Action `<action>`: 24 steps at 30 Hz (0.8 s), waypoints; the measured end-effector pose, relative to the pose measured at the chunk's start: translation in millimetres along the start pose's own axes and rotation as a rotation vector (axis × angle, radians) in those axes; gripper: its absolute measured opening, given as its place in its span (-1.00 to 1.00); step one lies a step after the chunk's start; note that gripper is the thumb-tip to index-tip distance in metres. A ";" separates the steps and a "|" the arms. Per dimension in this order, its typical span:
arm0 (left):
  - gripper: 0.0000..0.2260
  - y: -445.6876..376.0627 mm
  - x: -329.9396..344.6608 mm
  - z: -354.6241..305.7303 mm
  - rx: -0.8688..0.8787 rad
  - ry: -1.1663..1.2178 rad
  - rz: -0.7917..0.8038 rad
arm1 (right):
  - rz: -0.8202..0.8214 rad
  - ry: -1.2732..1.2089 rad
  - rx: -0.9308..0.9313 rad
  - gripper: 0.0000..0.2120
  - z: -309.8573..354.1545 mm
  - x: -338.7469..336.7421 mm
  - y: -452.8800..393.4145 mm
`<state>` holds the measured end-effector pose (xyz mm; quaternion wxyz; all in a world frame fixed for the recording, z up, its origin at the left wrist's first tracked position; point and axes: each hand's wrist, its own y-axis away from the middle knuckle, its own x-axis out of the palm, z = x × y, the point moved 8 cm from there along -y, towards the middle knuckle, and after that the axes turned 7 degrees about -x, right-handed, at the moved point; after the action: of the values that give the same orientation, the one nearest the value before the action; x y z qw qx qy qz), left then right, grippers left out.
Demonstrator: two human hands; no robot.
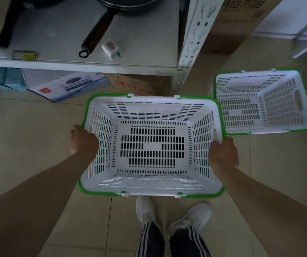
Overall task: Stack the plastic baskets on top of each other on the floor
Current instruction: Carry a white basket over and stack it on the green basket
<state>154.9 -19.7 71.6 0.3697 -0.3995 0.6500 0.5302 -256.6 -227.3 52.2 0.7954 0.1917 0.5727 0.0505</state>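
A white slotted plastic basket with a green rim [151, 179] hangs level in front of me, above the tiled floor and my shoes. My left hand [84, 140] grips its left side at the handle slot. On the opposite side, my right hand [223, 152] grips the right rim. A second basket of the same kind [282, 101] stands on the floor to the right and farther away. The held basket's right corner overlaps its left edge in view. Both baskets are empty.
A white metal shelf [82, 63] stands ahead with black pans [97, 32] and a small white device on it. Cardboard boxes [136, 84] and a blue-white box [65, 86] sit under it. A large carton [238, 21] stands behind the right basket. My feet [173, 214] are just below the held basket.
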 end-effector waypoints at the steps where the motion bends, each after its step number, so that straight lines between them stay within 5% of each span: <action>1: -0.67 -3.6 4.2 -0.1 -0.007 -0.007 0.011 | 0.034 -0.008 0.006 -0.71 -0.8 6.8 -3.8; 11: -0.60 -26.3 52.9 -8.7 -0.082 -0.041 0.097 | 0.257 -0.030 0.125 -0.56 -19.3 58.5 -32.5; 24: -0.59 -44.3 104.4 11.0 -0.075 -0.029 0.113 | 0.202 0.064 0.015 -0.40 -13.4 96.6 -40.3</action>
<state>153.4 -27.4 -42.1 0.3334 -0.3682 0.6458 0.5798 -242.0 -232.1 -52.3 0.7662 0.2527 0.5759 0.1320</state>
